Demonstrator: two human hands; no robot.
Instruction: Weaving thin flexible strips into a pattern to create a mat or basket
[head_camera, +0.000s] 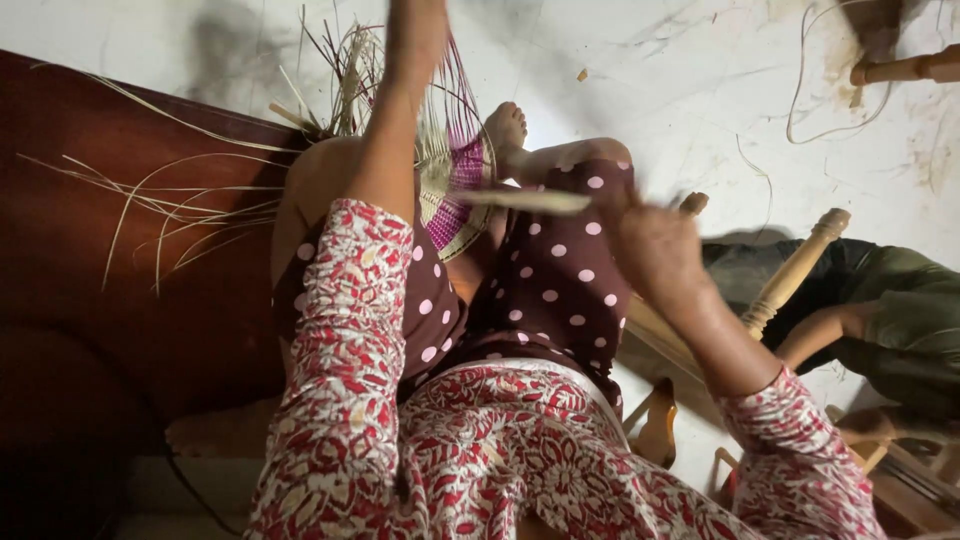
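Seated on pale floor (640, 70), streaked and stained, beside dark red-brown wooden panel (120, 260) at left. Legs in maroon polka-dot trousers (550, 290) bent up, bare foot (505, 128) planted past the knees; red-and-white floral sleeves (345, 380) on both arms. Half-woven basket (450, 190) propped between the knees, round woven base on edge and facing the camera, banded cream and purple; nothing seen inside it. Unwoven stakes fanning from its rim up and away toward top of view, purple ones at right, straw-coloured ones at left. Loose pale strands (170, 210) trailing leftward across the wooden panel, roughly horizontal. Flat pale strip (520, 201) lying with long axis near horizontal, one end at the basket base, other end running right to the right hand (650, 240). Right hand blurred, closed around the strip's right end. Left hand (418, 30) raised among the upright stakes at top edge, mostly out of frame; grip cannot be told. Hands well apart. Turned wooden chair leg (795, 270) slanting at right. Another person's arm (830, 330) and dark green garment (910, 310) at far right, near the chair leg.
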